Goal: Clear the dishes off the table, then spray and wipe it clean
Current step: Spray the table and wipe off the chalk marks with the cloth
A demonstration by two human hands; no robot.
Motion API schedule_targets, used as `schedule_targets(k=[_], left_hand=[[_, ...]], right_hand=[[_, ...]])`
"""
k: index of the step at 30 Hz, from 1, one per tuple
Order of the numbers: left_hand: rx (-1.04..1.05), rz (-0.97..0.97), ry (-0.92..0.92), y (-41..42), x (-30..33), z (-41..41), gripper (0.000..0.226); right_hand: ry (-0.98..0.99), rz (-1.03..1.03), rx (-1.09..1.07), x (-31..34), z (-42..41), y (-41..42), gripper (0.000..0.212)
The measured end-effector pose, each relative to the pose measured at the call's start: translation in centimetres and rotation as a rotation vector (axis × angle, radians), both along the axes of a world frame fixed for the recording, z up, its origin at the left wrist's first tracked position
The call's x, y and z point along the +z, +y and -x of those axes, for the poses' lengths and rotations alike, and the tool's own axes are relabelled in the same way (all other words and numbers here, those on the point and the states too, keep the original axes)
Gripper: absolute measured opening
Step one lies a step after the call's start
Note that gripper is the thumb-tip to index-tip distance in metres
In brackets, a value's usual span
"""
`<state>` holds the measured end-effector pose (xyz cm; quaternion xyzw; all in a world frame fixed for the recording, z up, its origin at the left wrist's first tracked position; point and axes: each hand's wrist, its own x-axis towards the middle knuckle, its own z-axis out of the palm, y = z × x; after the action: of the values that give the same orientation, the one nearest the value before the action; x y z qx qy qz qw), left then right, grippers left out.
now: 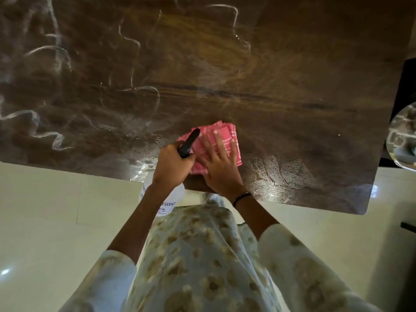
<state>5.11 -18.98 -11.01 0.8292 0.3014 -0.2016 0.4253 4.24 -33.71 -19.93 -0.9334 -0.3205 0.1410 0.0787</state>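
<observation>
- Head view is showing one dark brown bench [225, 64] under a clear patterned cover, its near edge running just in front of the person and its right corner rounding off beside pale floor [45, 221].
- Open bench surface is lying beyond and to both sides of the hands; no dishes are showing on it.
- One pink checked cloth [221, 134], folded, is lying near the bench's near edge.
- Right hand [219, 165] is pressing flat on the cloth, grip open, fingers spread.
- Left hand [172, 164] is closing its grip around the neck of one spray bottle [165, 197], black nozzle pointing over the cloth.
- Bottle body is hanging past the bench edge, partly hidden by the left forearm; its label is only partly readable.
- One round reflective object [403, 138] is being cut off at the right frame edge and is hard to identify.
</observation>
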Motion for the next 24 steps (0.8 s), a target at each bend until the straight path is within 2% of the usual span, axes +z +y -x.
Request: schedule_targets(k=[2, 4, 8, 11, 13, 18, 22, 24], left_hand=[[-0.008, 0.006, 0.004, 0.2, 0.4, -0.4, 0.02], [-0.018, -0.009, -0.013, 0.3, 0.7, -0.9, 0.02], [-0.014, -0.055, -0.027, 0.9, 1.0, -2.1, 0.026], [0.001, -0.053, -0.019, 0.9, 1.0, -2.9, 0.025], [-0.018, -0.073, -0.013, 0.8, 1.1, -3.5, 0.024], [-0.015, -0.01, -0.007, 0.8, 0.9, -4.9, 0.019], [-0.006, 0.009, -0.018, 0.6, 1.5, -6.2, 0.024], [-0.01, -0.006, -0.008, 0.4, 1.7, -6.9, 0.027]], right_hand=[[-0.019, 0.031, 0.112, -0.1, 0.8, -2.9, 0.078], [-0.033, 0.068, 0.129, -0.1, 0.7, -6.5, 0.079], [-0.016, 0.125, -0.117, 0.1, -1.9, -9.4, 0.071], [0.014, 0.096, -0.333, 0.3, -4.4, -5.4, 0.075], [0.027, 0.067, -0.377, 0.3, -5.7, -1.9, 0.079], [-0.005, -0.034, -0.123, 0.2, -4.9, 1.7, 0.073], [-0.027, 0.033, 0.151, 0.1, -3.1, -3.5, 0.079], [-0.044, 0.08, 0.15, 0.1, -3.5, -6.6, 0.077]])
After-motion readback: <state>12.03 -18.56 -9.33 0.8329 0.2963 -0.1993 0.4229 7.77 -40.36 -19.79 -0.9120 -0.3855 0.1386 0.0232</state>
